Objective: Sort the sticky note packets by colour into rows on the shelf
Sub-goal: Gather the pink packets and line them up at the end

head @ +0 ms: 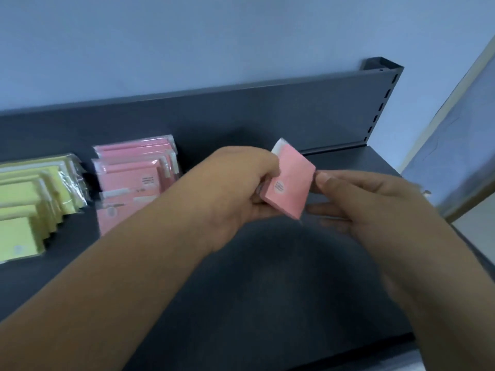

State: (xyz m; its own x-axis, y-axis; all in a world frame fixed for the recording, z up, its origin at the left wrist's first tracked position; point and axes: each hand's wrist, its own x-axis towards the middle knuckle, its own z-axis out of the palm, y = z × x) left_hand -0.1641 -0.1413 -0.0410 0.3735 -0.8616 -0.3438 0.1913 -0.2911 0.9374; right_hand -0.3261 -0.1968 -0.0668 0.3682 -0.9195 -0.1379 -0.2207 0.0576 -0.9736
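The dark grey shelf (267, 277) carries two sorted groups, and the pink row (128, 180) serves as reference throughout. The upright back panel (241, 116) stands behind the pink row. The yellow row (32, 199) lies just to its left, apart from it, with its packets overlapping front to back. The pink row is stacked the same way, and its near end is hidden behind the left forearm. The left hand (235, 191) is raised to the right of the pink row, with its fingers curled round the left edge of the held pink packet (290, 183). The right hand (375, 207) is further right, its thumb (325, 179) at the packet's right corner and a finger under the lower edge, apparently pinching the packet. Blur leaves that contact less than certain. The packet is tilted in the air, clear of the shelf surface, with a small round label (279, 186) facing the viewer. Assessment: the step in hand is placing this packet into the pink row. To do it well, level the packet, carry it left and lay it on the near end of the row, overlapping as its neighbours do. Release the right-hand pinch first, so the left hand alone sets it down without disturbing the stack or crossing into the yellow row.
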